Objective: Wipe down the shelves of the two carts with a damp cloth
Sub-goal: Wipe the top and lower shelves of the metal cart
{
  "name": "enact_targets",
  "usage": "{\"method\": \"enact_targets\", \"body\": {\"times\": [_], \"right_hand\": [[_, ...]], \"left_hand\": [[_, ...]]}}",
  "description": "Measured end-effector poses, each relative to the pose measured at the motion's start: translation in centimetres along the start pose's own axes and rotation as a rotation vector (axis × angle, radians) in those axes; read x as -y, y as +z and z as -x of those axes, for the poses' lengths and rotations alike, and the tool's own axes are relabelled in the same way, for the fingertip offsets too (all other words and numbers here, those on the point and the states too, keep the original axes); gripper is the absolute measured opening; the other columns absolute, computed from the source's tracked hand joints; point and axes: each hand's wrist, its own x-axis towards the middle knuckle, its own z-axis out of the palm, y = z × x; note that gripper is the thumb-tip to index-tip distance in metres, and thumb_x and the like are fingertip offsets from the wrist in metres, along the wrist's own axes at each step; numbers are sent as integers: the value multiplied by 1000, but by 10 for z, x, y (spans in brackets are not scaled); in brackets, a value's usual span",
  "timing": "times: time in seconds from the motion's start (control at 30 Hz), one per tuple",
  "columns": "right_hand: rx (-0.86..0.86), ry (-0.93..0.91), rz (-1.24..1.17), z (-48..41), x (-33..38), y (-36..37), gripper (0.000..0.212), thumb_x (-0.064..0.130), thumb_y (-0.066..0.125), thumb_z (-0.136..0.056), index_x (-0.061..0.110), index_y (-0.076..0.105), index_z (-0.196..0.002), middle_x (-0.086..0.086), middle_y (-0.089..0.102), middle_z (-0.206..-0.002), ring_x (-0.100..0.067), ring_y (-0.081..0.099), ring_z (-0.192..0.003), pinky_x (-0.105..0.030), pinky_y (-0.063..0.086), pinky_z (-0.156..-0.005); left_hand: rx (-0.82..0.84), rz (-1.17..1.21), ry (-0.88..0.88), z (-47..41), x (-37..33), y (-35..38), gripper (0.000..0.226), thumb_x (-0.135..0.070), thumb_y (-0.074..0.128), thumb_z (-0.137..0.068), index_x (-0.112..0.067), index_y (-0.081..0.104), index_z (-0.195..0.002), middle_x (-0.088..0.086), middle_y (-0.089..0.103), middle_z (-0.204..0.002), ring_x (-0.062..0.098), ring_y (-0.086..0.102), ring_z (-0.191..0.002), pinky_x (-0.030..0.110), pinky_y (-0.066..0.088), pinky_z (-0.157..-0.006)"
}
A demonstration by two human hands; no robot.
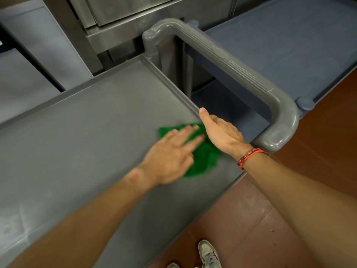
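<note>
A green cloth [205,157] lies flat on the top shelf of the grey cart [87,132], near the shelf's right end. My left hand [172,155] presses on the cloth with straight, spread fingers and is blurred. My right hand [220,132] rests on the cloth's right part with its thumb pointing up along the shelf rim; its fingers are hidden under the palm. The cart's grey handle [241,74] arches just right of both hands. A second, blue-grey cart [289,45] stands behind the handle at upper right.
Stainless steel kitchen units [116,26] stand behind the grey cart. Red-brown floor tiles [270,209] run along the right. My shoes [209,254] show at the bottom edge, close to the cart's front rim.
</note>
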Motion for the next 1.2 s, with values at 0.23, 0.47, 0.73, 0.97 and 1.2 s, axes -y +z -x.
{"method": "enact_targets", "body": {"times": [0.23,0.47,0.73,0.97,1.2], "right_hand": [[-21,-17,45,-2,-3,4,81,80,4,-89,30,47,-136,-9,60,-129,-36,50,-124,-48,33,-97],[-18,-37,77,-2,-3,4,82,80,5,-88,29,43,-140,-13,59,-131,-39,49,-125,-51,32,-103],[-49,-58,133,1,-3,6,82,81,8,-88,26,45,-137,-13,59,-130,-39,50,-123,-49,33,-97],[-64,-66,180,7,-1,7,82,80,10,-90,21,43,-136,-14,61,-124,-39,53,-118,-46,34,-89],[-3,-44,165,16,5,1,86,79,15,-90,22,27,-153,-14,53,-141,-40,48,-129,-50,35,-104]], "left_hand": [[-14,44,-305,3,26,-8,71,-44,5,-88,-30,13,-157,4,6,-166,16,-1,-153,35,-4,-122],[-16,54,-199,57,-17,3,61,-36,23,-96,-31,21,-157,4,10,-165,16,-1,-153,42,6,-124],[-16,-20,-215,143,20,-1,60,-32,36,-97,-29,27,-156,3,16,-165,18,13,-152,37,9,-122],[-132,114,-677,165,36,-5,69,-45,12,-90,-26,22,-156,2,10,-165,7,-8,-148,30,-6,-121],[-116,157,-509,172,-41,11,61,-33,26,-95,-23,27,-155,3,9,-164,16,2,-152,36,4,-123]]}}
